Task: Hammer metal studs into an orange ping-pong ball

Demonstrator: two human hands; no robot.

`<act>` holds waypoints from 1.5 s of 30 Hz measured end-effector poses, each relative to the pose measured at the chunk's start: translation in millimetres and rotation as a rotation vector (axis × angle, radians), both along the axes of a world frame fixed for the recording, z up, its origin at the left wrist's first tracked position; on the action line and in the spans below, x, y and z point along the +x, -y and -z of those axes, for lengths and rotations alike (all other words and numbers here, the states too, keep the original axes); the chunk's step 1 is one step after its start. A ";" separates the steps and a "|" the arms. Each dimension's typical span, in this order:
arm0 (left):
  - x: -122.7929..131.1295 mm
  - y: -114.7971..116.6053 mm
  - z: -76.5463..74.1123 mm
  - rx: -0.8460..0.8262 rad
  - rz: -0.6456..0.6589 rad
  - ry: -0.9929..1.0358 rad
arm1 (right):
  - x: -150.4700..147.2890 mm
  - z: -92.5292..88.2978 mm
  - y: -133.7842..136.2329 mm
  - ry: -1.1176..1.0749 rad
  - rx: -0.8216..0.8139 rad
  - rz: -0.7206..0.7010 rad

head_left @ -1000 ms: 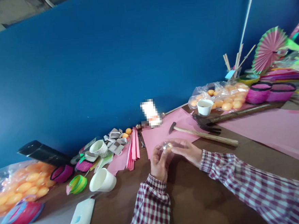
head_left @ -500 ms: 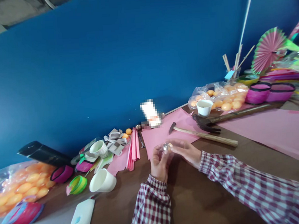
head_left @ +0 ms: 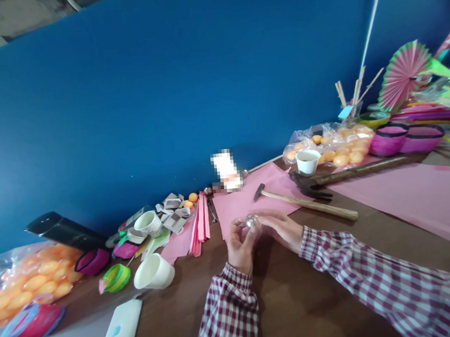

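A small shiny silver ball (head_left: pixel 252 220) is pinched in the fingers of my left hand (head_left: pixel 240 247), above the brown table. Curled in from the right, my right hand (head_left: pixel 282 227) has its fingers closed against the ball's far side; some fingertips are hidden. Just beyond my hands lies a sheet of pink paper (head_left: pixel 235 206). On it rests a small hammer (head_left: pixel 300 200) with a wooden handle, its head pointing left.
A larger claw hammer (head_left: pixel 364 171) lies at the right. White cups (head_left: pixel 154 272), folded pink strips (head_left: pixel 201 224) and a bag of orange balls (head_left: pixel 36 276) stand left. Another bag of orange balls (head_left: pixel 347 147) sits against the blue wall (head_left: pixel 165 90).
The ball shows more fully between my fingers. My right thumb has drawn back from its front, and my left thumb has shifted slightly to the right.
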State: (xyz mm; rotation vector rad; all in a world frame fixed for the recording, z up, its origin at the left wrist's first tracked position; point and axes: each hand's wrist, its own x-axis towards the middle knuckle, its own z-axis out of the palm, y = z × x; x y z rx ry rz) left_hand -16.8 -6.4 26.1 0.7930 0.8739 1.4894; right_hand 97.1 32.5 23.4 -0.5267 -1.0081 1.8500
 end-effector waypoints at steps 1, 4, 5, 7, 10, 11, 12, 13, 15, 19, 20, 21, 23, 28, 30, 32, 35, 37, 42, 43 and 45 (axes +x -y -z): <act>-0.2 -0.3 1.2 0.008 0.003 -0.012 | -0.1 0.0 0.2 -0.013 -0.005 0.001; -1.5 -1.3 5.2 0.038 0.013 -0.052 | 0.2 0.4 0.1 -0.022 -0.004 -0.002; -1.9 -1.5 6.1 0.048 0.015 -0.065 | 0.4 0.4 -0.1 -0.020 -0.001 -0.002; -2.5 -1.5 6.8 0.062 0.013 -0.087 | 0.8 0.0 -0.4 -0.010 0.011 0.000; -2.0 -0.6 4.6 0.054 0.010 -0.080 | 0.6 -0.9 -0.6 0.006 0.025 0.004; -1.5 -0.2 3.2 0.042 0.007 -0.063 | 0.3 -0.9 -0.6 0.009 0.023 0.011; -0.9 0.3 1.6 0.024 0.006 -0.040 | -0.1 -0.8 -0.6 0.011 0.018 0.021; -0.3 0.7 0.1 0.002 0.002 -0.015 | -0.5 -0.4 -0.6 0.014 0.011 0.030; 0.6 1.0 -2.4 -0.038 -0.006 0.025 | -1.1 0.8 -0.7 0.025 0.001 0.043; 0.5 -0.5 -2.1 -0.076 -0.039 0.055 | -0.6 3.5 -1.7 0.062 0.022 0.044; 0.3 -1.2 -1.0 -0.081 -0.050 0.056 | -0.3 4.1 -2.1 0.075 0.038 0.044; 0.0 -1.8 0.3 -0.084 -0.057 0.055 | -0.2 4.4 -2.4 0.089 0.057 0.042; -0.4 -2.8 2.9 -0.075 -0.059 0.046 | -0.1 4.6 -2.7 0.118 0.107 0.039; -2.8 -4.1 5.5 -0.063 -0.040 0.058 | 2.7 1.8 -3.5 0.311 0.294 0.126; -5.2 -4.6 5.3 -0.069 -0.035 0.099 | 8.0 0.7 -7.0 0.473 0.397 0.263; -8.2 -5.5 5.3 -0.073 -0.045 0.142 | 16.1 0.5 -13.4 0.633 0.512 0.429; -12.4 -7.2 6.0 -0.091 -0.088 0.184 | 29.7 1.7 -24.7 0.858 0.671 0.580; -14.3 -8.3 6.9 -0.111 -0.108 0.201 | 36.9 3.2 -30.1 1.029 0.753 0.604; -16.7 -10.1 10.5 -0.131 -0.102 0.218 | 42.4 10.3 -34.5 1.345 0.939 0.571; -16.9 -10.3 11.3 -0.129 -0.100 0.213 | 42.1 11.9 -35.0 1.356 0.978 0.550; -16.9 -10.5 12.5 -0.129 -0.100 0.202 | 40.8 14.3 -36.1 1.358 1.045 0.502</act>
